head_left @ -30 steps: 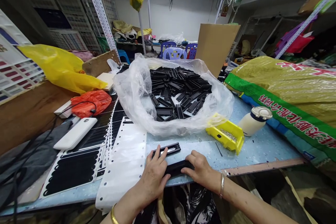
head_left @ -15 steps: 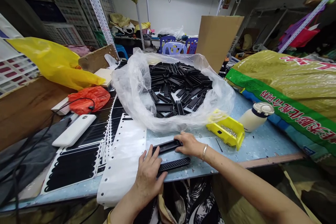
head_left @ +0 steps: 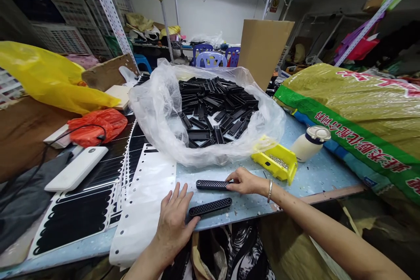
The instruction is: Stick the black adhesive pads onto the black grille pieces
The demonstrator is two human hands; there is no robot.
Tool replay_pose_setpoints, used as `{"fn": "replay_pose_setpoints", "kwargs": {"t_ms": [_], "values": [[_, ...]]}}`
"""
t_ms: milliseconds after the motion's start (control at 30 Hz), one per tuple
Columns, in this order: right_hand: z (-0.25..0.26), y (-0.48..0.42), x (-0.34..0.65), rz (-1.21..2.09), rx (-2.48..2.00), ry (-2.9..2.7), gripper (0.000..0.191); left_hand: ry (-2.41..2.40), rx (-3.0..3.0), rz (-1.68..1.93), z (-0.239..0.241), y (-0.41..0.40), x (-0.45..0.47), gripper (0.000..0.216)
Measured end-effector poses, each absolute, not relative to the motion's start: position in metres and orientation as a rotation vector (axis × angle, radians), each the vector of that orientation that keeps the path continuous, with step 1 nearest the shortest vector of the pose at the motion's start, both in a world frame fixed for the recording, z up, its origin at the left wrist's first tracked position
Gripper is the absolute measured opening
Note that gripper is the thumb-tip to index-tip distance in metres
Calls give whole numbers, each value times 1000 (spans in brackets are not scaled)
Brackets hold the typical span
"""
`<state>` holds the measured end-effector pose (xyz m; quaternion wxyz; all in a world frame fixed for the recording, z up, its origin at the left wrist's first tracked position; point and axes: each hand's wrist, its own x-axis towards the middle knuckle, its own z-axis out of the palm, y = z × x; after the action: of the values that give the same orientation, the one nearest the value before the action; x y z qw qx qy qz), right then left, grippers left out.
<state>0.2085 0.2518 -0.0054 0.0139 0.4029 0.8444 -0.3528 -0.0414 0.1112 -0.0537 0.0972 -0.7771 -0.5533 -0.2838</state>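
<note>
Two long black plastic pieces with rounded ends and a lattice-patterned face lie near the table's front edge. My right hand point(head_left: 246, 181) pinches the right end of the farther black plastic piece point(head_left: 211, 185), whose lattice faces up. Spread flat, my left hand point(head_left: 175, 216) rests beside the left end of the nearer black plastic piece point(head_left: 211, 207), its thumb close to that end. Beyond both hands, a clear plastic bag point(head_left: 203, 156) lies open around a heap of black plastic parts point(head_left: 218, 100).
A yellow bin point(head_left: 274, 162) of small metal bits and a cream bottle point(head_left: 310, 144) stand to the right, before a large printed sack point(head_left: 354, 109). Leftward lie a white sheet point(head_left: 144, 192), black strip sheets point(head_left: 75, 216), a white power bank point(head_left: 77, 168) and a red bag point(head_left: 98, 127).
The farther black piece has turned from its hollow side to its lattice side. My left hand has come off it and moved left; my right hand still grips its right end.
</note>
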Motion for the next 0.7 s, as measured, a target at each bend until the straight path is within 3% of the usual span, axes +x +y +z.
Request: {"fn": "replay_pose_setpoints", "kwargs": {"t_ms": [100,233,467,633,700], "values": [[-12,249,214,-1204,1415,2610,40,-1655,-2275,-912,-53,109,-48,47],[-18,243,209,-1208,1318,2658,11,-1766,-2297,-999,-54,108,-48,47],[-3,229,199,-1063,1094,2758,10,-2341,-2390,-897,-46,122,-39,63],[0,217,211,-1039,1292,2692,56,-2433,-2590,-761,-30,130,-37,30],[-4,210,212,-1055,1316,2674,49,-2457,-2575,-744,-28,134,-37,27]]}}
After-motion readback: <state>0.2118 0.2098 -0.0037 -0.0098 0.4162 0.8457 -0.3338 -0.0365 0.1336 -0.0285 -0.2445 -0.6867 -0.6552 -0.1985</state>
